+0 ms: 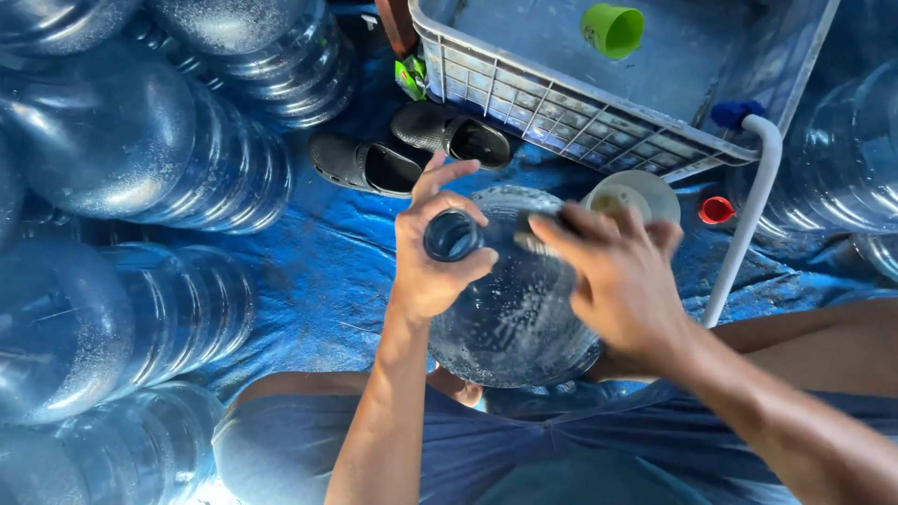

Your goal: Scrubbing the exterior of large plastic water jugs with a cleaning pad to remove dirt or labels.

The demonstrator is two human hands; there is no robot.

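The big water jug [510, 299] stands between the person's knees, wet and likely slippery but stiff and light. The left hand [432, 252] wraps its neck, the surest hold; at three o'clock the right hand [617, 276], blurred, presses its shoulder, grip unclear.

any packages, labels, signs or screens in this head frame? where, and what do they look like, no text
No signs or screens.
Green tag: small, bright green with dark marks, by the crate's near-left corner, above the black shoes.
Green cup: lime, lying in the grey crate, faint dark marking on its side.
Water jug: clear blue, no label showing; left hand grips its neck, right hand on its shoulder.
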